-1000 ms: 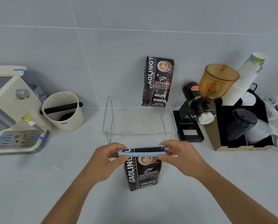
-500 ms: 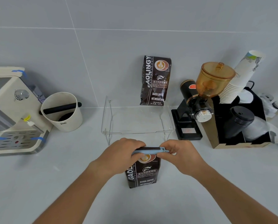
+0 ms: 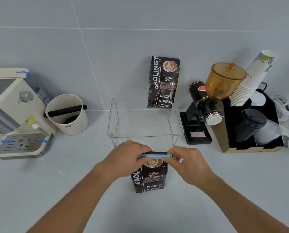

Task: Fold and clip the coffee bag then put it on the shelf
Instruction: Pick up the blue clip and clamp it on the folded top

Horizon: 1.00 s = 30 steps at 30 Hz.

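Both hands pinch the blue clip (image 3: 154, 155) across the top of the bag (image 3: 149, 179), left hand (image 3: 126, 158) and right hand (image 3: 189, 163) at its ends, just before the shelf (image 3: 144, 125).

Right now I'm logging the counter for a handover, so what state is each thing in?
Near coffee bag: upright on counter, top folded down.
Blue clip: across the bag's folded top.
Left hand: gripping clip's left end.
Right hand: pinching clip's right end.
Second coffee bag: upright on clear shelf, against the wall.
Grinder hopper: lid on.
Knock box: open-topped, bar across.
Paper cups: stacked, tilted.
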Motion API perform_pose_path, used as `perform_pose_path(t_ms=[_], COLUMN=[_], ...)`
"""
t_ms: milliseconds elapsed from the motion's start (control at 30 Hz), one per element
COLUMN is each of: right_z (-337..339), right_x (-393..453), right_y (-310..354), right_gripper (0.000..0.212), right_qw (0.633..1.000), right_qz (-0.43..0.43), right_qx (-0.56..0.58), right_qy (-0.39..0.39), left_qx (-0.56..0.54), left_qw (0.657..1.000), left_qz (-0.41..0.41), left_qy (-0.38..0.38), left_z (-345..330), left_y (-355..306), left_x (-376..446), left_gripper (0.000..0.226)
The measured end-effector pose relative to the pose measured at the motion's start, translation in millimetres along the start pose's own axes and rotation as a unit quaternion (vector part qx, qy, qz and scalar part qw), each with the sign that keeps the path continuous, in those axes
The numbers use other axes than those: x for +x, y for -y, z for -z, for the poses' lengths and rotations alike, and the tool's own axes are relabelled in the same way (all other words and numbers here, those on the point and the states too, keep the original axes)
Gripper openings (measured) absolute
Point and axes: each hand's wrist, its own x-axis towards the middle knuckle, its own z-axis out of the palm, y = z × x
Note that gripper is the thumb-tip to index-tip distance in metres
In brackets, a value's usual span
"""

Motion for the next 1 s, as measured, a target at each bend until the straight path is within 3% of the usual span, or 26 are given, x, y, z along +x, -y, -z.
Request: perform_pose_path(t_ms=[167,333,433,633,867,1000], right_z=[0,1,2,-6,-18,-39], right_x=[0,0,1,4,2,-9], right_y=[-2,-6,-9,-16,-29,-33], right_gripper=[0.013,0.008,0.008,0.029,0.038,0.040], right_qw=[1.000,0.999,0.997,0.982,0.950,0.947], right_qz=[0.000,0.000,0.008,-0.067,-0.131,-0.146], right_qx=[0.015,0.044,0.070,0.175,0.271,0.262], right_qy=[0.007,0.005,0.004,0.041,0.082,0.119], left_qx=[-0.038,-0.161,-0.261,-0.453,-0.497,-0.506], left_qw=[0.999,0.984,0.955,0.869,0.843,0.833], left_qz=[0.004,0.068,0.115,0.159,0.160,0.194], left_qy=[-0.011,-0.043,-0.079,-0.123,-0.127,-0.114], left_z=[-2,-5,-12,-41,-69,-95], left_y=[6,19,34,44,40,48], left_x=[0,-11,-21,-30,-32,-47], left_gripper=[0.021,0.025,0.018,0.035,0.049,0.058])
